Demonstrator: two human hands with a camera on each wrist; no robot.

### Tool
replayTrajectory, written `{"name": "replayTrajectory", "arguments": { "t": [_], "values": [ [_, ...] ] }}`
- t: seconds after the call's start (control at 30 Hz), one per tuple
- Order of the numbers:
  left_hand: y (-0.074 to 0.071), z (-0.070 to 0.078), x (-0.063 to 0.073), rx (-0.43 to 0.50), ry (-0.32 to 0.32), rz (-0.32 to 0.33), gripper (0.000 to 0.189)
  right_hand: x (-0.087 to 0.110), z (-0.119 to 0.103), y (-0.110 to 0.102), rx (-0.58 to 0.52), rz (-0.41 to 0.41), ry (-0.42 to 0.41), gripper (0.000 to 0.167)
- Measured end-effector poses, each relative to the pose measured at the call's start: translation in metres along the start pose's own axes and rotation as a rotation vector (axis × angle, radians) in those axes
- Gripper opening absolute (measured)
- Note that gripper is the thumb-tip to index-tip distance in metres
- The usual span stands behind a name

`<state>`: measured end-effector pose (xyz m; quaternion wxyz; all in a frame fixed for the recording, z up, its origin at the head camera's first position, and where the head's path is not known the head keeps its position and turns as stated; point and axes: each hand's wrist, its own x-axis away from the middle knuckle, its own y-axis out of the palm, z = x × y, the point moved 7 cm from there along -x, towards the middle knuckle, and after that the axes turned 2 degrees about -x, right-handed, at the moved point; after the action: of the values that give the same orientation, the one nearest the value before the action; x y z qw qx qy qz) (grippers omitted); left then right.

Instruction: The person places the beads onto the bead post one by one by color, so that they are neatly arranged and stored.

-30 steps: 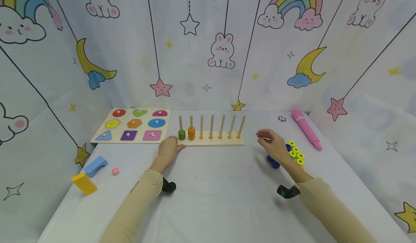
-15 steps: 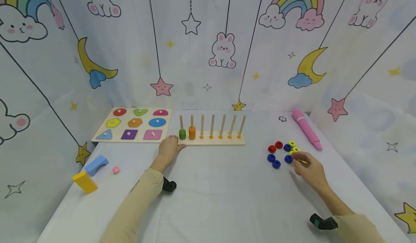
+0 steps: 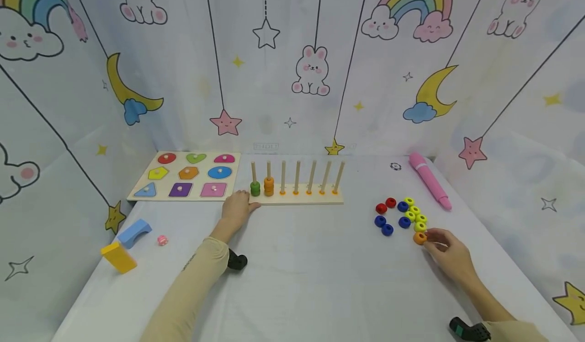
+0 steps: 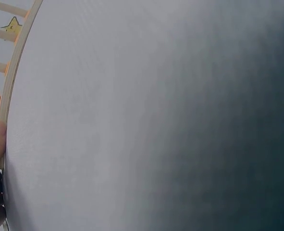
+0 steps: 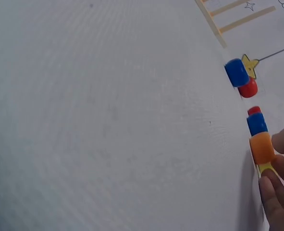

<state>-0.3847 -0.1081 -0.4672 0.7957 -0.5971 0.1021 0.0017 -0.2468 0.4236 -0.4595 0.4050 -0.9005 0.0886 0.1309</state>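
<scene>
A wooden peg board (image 3: 297, 201) with several upright pegs stands at the back middle. Green beads (image 3: 255, 189) sit on its leftmost peg and orange beads (image 3: 269, 186) on the one beside it. My left hand (image 3: 236, 211) grips the board's left end, thumb along the front edge. At the right, my right hand (image 3: 452, 258) pinches a loose orange bead (image 3: 419, 238) between thumb and fingers, close over the table. Yellow beads (image 3: 420, 226), blue beads (image 3: 387, 229) and red beads (image 3: 381, 208) lie just beyond it.
A shape puzzle board (image 3: 160, 184) lies left of the pegs. Blue arch block (image 3: 134, 232), yellow block (image 3: 119, 258) and a small pink ball (image 3: 162, 240) rest at the left. A pink pen-shaped stick (image 3: 430, 181) lies back right. Patterned cloth walls (image 3: 283, 78) surround the table.
My right hand has moved right and toward me, from above the loose beads to the orange bead. The left hand keeps its hold on the peg board.
</scene>
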Motion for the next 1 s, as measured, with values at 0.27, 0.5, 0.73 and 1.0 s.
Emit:
{"name": "replayTrajectory", "arguments": {
  "t": [0.27,0.5,0.73,1.0],
  "values": [
    [-0.003,-0.001,0.000,0.002,0.006,0.033,0.044,-0.013,-0.009,0.012,0.045,-0.055,-0.042,0.035],
    [0.001,0.001,0.000,0.006,0.007,0.003,0.044,-0.022,-0.025,0.021,0.037,-0.024,-0.080,0.030],
    [-0.001,0.002,0.000,-0.004,0.006,0.004,0.044,-0.051,-0.066,0.039,-0.076,-0.032,-0.148,0.030],
    [-0.001,0.001,0.000,-0.002,0.007,-0.002,0.043,-0.092,-0.178,0.079,-0.304,-0.070,-0.363,0.031]
  ]
}}
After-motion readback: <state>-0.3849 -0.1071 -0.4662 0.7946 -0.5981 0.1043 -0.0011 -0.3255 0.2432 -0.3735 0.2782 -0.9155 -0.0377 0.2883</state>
